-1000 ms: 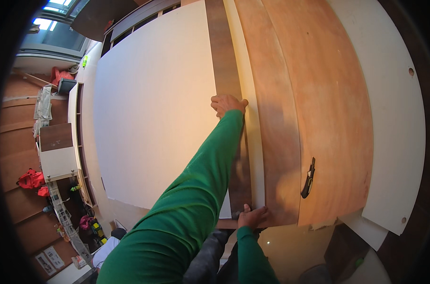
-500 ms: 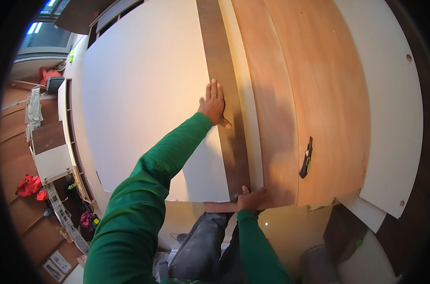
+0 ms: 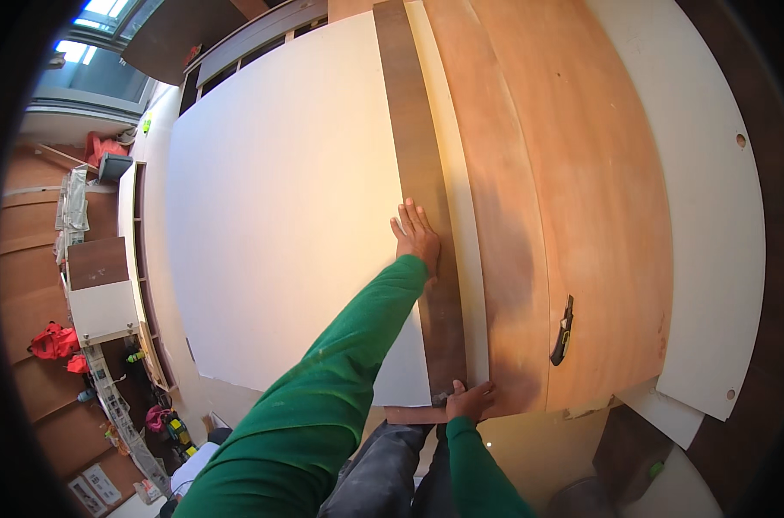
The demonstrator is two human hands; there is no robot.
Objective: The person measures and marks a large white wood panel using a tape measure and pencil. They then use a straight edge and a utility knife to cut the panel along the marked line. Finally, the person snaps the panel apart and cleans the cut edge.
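Observation:
My left hand (image 3: 416, 233) lies flat, fingers spread, over the seam between a large white sheet (image 3: 271, 190) and a dark brown strip (image 3: 409, 121). My right hand (image 3: 468, 397) rests at the near end of that strip and a narrow cream strip (image 3: 452, 190) beside it, thumb and fingers apart; some fingertips are hard to make out. Pale plywood panels (image 3: 591, 173) lie to the right, with a black utility knife (image 3: 562, 331) on them.
A white board with holes (image 3: 711, 259) is at the far right. On the left are a narrow open wooden frame (image 3: 139, 242), red bags (image 3: 53, 341), clutter on a lower brown surface (image 3: 38, 259), and a window (image 3: 107, 65). My legs (image 3: 370, 475) are below the boards' near edge.
My left hand has gone from bent fingers higher up the strip to lying flat farther down it. My right hand stays at the strip's near end. The view has shifted slightly.

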